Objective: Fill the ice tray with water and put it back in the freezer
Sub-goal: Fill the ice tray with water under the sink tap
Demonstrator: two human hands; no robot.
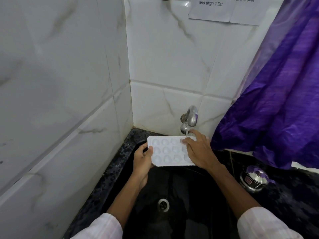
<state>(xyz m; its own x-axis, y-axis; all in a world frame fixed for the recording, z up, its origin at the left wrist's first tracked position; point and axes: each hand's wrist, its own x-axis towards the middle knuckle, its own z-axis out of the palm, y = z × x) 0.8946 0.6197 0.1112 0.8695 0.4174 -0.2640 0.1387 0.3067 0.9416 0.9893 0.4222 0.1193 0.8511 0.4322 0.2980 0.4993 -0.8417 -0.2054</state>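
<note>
L hand (142, 159) grips left end of white plastic ice tray w/ round cavities (165, 150), thumb on top. R hand (198, 150) lies over its right end, fingers fairly straight. Chrome wall tap (190, 117) runs thin water stream (187, 132) by R fingertips. Black sink (155, 187) under both hands; lidded steel pot (255, 178) right of R forearm.

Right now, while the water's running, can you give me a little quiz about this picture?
1. True or false: water runs from the silver metal tap onto the white plastic ice tray.
2. Which end of the tray does the left hand grip? A) left end B) right end
3. Fill in: the tray is held over the black ____.
Key: 1 true; 2 A; 3 sink.
</note>
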